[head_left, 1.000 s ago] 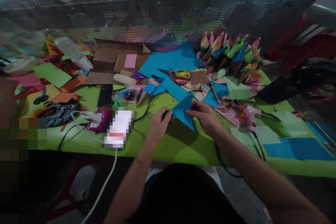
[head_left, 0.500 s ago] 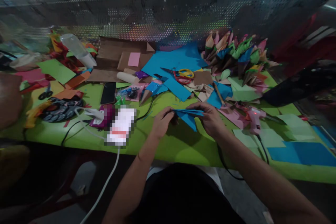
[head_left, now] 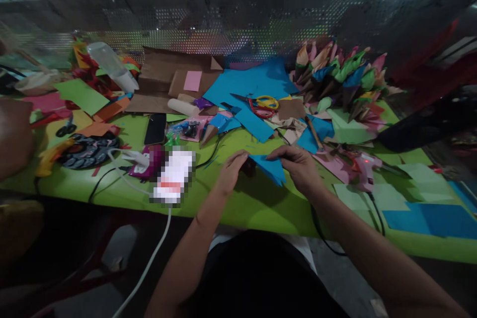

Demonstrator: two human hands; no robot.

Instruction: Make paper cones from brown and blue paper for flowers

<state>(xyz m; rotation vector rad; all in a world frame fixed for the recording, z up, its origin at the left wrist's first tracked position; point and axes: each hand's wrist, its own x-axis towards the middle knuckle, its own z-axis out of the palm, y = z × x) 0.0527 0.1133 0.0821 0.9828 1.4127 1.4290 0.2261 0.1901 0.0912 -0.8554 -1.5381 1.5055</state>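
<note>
Both my hands hold one small piece of blue paper (head_left: 271, 168) just above the green table (head_left: 257, 208), near its front edge. My left hand (head_left: 231, 170) pinches the paper's left corner, fingers closed. My right hand (head_left: 298, 165) grips its top and right side, fingers curled over it. The paper looks folded into a narrow triangle with its point hanging down.
Behind the hands lie blue sheets (head_left: 253, 84), red and yellow scissors (head_left: 261, 104), a black phone (head_left: 155, 128) and a heap of coloured paper cones (head_left: 339, 79). A pink glue gun (head_left: 363, 169) rests at the right with its cord. Cables and a white plug (head_left: 139, 159) lie left.
The blue paper was a wide upright triangle; my hands have folded it down into a narrower, flatter shape and lowered it slightly toward the table.
</note>
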